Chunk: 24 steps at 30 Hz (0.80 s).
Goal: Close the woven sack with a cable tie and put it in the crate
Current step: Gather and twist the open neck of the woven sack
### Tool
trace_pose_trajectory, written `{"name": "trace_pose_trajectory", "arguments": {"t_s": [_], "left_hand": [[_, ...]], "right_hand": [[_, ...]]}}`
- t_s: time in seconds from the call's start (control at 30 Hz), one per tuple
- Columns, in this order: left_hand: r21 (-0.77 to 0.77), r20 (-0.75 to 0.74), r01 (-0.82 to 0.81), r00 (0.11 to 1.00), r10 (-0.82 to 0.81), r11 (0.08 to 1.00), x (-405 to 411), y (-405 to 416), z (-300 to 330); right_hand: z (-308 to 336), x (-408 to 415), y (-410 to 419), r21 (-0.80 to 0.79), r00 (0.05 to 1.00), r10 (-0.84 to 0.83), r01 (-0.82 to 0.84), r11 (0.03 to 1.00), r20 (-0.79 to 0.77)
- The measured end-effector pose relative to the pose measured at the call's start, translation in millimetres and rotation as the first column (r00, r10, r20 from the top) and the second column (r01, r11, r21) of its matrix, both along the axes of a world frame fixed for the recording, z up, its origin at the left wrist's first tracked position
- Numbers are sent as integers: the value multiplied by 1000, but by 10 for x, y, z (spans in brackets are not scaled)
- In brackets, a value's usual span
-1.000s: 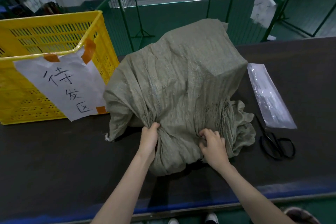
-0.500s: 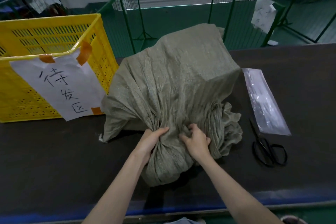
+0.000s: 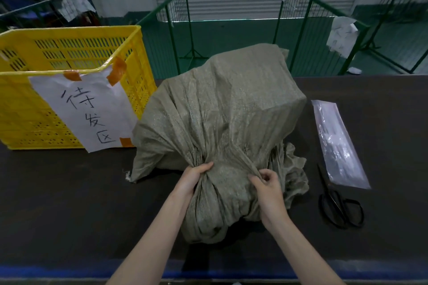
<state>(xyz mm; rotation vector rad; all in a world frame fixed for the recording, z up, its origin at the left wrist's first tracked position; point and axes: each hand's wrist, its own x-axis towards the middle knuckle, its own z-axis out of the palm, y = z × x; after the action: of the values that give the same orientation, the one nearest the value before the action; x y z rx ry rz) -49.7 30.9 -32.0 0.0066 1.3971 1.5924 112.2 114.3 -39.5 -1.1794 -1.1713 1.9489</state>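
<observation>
A bulky grey-green woven sack (image 3: pixel 222 109) lies on the dark table, its mouth facing me and bunched into a neck. My left hand (image 3: pixel 193 179) grips the left side of that gathered neck. My right hand (image 3: pixel 266 186) pinches a fold of sack cloth on the right side. Loose cloth hangs below and to the right of my hands. A clear plastic bag of cable ties (image 3: pixel 337 143) lies to the right of the sack. The yellow slatted crate (image 3: pixel 71 46) stands at the left, with a taped paper sign (image 3: pixel 85 111) on its front.
Black scissors (image 3: pixel 339 206) lie on the table (image 3: pixel 58 203) just in front of the cable tie bag. Green wire fence panels (image 3: pixel 298 25) stand beyond the table's far edge. The table's near edge runs just below my forearms.
My hands have drawn together on the sack's mouth, gathering it into a tighter neck. My right hand has shifted from a full grip to pinching a fold on the right.
</observation>
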Motion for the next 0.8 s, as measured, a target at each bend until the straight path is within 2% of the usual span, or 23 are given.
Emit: {"name": "trace_pose_trajectory", "arguments": {"t_s": [0.07,0.17,0.3,0.47,0.57,0.63,0.73,0.8], "left_hand": [[-24,0,48,999,-48,999,29,56,23],[-10,23,178,984,-178,984,94,127,78],[-20,17,302,953,-301,953,153,265,218],[-106,-75,352,930,-360,930,196,447,374],[-169,-156,331,921,-356,928,209,485,398],[-172,-168,252,945,-281,952,201,499,377],[-164,-198,166,960,-198,972,185,498,346],[-151,-221,131,961,-163,980,153,482,331]], "right_hand": [[37,24,45,-120,999,-3,-3,993,-46],[122,93,79,-106,990,123,-130,986,-70],[139,122,50,96,990,136,-131,987,-43],[36,69,-59,414,975,139,-201,888,174],[43,52,-103,555,948,95,-257,791,303],[63,60,-126,598,934,96,-297,744,345],[82,77,-102,578,899,135,-377,723,417],[96,101,-25,504,879,185,-412,760,439]]}}
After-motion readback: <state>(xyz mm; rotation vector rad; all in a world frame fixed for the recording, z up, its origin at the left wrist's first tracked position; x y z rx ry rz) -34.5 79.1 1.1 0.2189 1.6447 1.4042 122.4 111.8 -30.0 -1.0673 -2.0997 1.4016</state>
